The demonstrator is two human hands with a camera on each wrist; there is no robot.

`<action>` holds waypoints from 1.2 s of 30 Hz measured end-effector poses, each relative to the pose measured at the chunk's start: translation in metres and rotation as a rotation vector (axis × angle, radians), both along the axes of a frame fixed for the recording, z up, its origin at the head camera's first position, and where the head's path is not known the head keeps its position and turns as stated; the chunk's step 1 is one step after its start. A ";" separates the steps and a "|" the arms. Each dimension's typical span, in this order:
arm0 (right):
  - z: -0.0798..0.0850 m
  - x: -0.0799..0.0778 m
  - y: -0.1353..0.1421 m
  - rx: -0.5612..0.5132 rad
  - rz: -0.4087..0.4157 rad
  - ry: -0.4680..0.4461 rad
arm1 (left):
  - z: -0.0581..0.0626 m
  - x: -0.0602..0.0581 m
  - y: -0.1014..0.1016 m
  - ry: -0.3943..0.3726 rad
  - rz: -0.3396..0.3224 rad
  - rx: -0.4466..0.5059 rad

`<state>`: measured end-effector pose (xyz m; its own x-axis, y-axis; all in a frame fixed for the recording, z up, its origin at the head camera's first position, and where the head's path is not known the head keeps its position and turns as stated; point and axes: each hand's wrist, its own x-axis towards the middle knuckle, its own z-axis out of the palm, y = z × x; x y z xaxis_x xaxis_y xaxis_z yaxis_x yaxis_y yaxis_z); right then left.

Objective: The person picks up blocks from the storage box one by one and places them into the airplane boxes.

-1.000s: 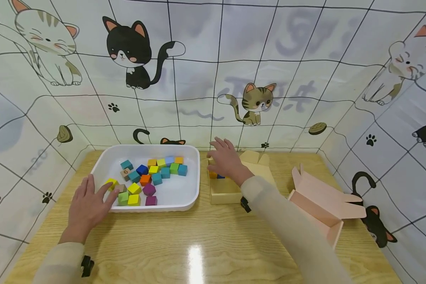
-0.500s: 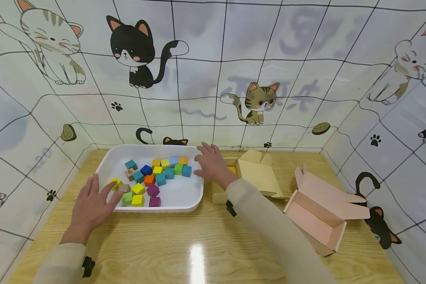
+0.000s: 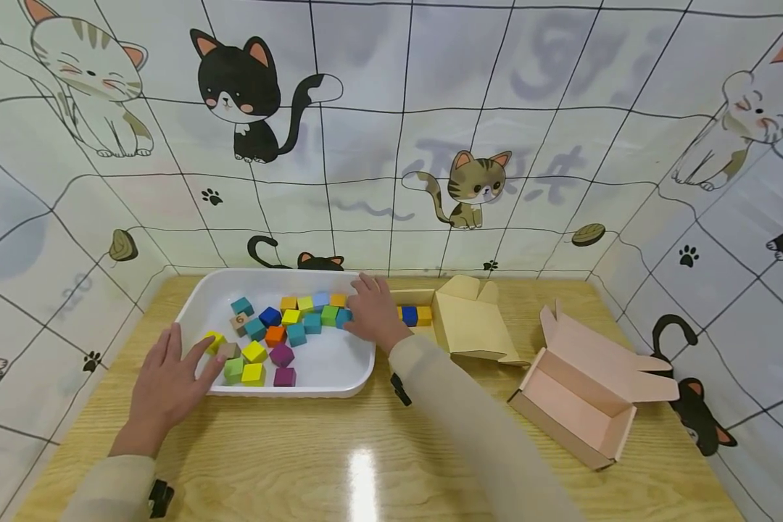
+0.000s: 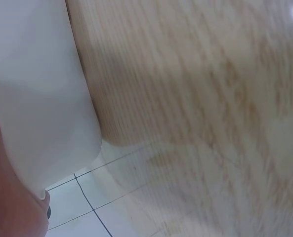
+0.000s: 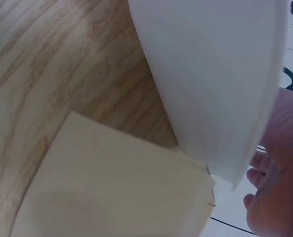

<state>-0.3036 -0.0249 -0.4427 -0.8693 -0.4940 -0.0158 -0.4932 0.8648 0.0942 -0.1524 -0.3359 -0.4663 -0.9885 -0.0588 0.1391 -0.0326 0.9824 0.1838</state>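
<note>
At the white tray's (image 3: 329,364) three o'clock: right hand (image 3: 376,315), shifted from the yellow carton (image 3: 475,326), beside a teal cube (image 3: 342,317); grip cannot be told. Eight o'clock: left hand (image 3: 165,386), fingers spread. Tray cubes (image 3: 254,352): inside, apparently the work's focus now.

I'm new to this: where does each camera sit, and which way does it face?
Head: worn on the head, facing forward and down at the white tray, coloured blocks, tan box and pinkish box; the left hand, right hand and sleeves show.
Left wrist: worn on that wrist, facing the tray's outer side and the table; part of the left hand shows.
Right wrist: worn on that wrist, facing the tray's outer side and the tan box; part of the right hand shows.
Shared: head and right wrist both show the tray and tan box.
</note>
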 end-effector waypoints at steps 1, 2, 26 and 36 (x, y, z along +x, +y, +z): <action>-0.002 0.000 -0.002 0.004 -0.009 0.000 | 0.000 0.000 0.000 0.002 0.000 -0.001; -0.003 -0.001 -0.004 0.002 -0.018 -0.003 | 0.000 0.000 0.000 0.003 0.002 -0.002; -0.013 -0.004 -0.012 0.041 -0.045 0.020 | -0.001 0.000 0.003 0.018 0.019 0.009; 0.009 -0.002 -0.004 0.004 0.018 0.043 | -0.002 0.000 0.000 0.014 0.014 0.017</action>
<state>-0.3058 -0.0290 -0.4334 -0.8604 -0.5093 0.0196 -0.5038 0.8556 0.1187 -0.1529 -0.3359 -0.4687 -0.9855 -0.0751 0.1520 -0.0435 0.9786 0.2011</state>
